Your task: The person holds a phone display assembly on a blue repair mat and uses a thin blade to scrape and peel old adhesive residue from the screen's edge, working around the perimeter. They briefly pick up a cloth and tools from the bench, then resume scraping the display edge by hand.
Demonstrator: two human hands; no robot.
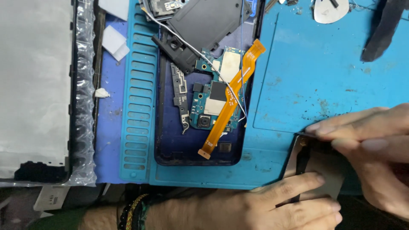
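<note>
A thin, flat, grey-silver rectangular panel (pixel 317 170), with a dark strip running along one side, is being held down at the five o'clock corner of the blue silicone work mat (pixel 324 64). The left hand (pixel 272 206), entering from six o'clock, is being pressed flat onto the panel with its fingers extended rather than curled. The right hand (pixel 370 140), coming in from three o'clock, is being held with its fingertips pinched together along the panel's upper edge; whether a thin tool is being gripped between them cannot be told.

Judged from the layout, the disassembly is well advanced. The dark navy phone shell (pixel 172 145) is lying open at the centre of the frame, with the green circuit board (pixel 213 100) and the orange flex ribbon cable (pixel 232 98) loosely resting in it, and black plastic cover pieces (pixel 200 25) are piled at twelve o'clock. A grey display sheet in clear bubble wrap (pixel 34 85) is lying at nine o'clock. The panel under the hands is apparently what is being worked; nothing is being refitted yet.
</note>
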